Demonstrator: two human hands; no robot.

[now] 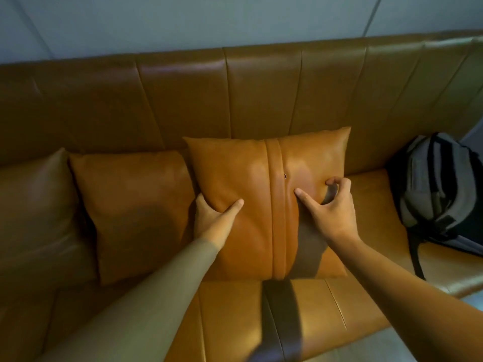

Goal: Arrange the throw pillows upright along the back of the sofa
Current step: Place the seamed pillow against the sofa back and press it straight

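A tan leather pillow [251,184] with a stitched centre band leans upright against the back of the brown leather sofa [183,100], near its middle. My left hand [211,218] grips the pillow's left edge, thumb on the front. My right hand [332,205] rests on the pillow's right front, fingers curled over its right edge. Left of it a second tan pillow [136,205] leans against the sofa back. A third, darker pillow [39,199] stands at the far left, partly cut off by the frame.
A grey and black backpack [441,189] sits on the seat at the right, a strap hanging over the front edge. The seat cushion [261,322] stretches in front of the pillows. A pale wall [235,19] rises behind the sofa.
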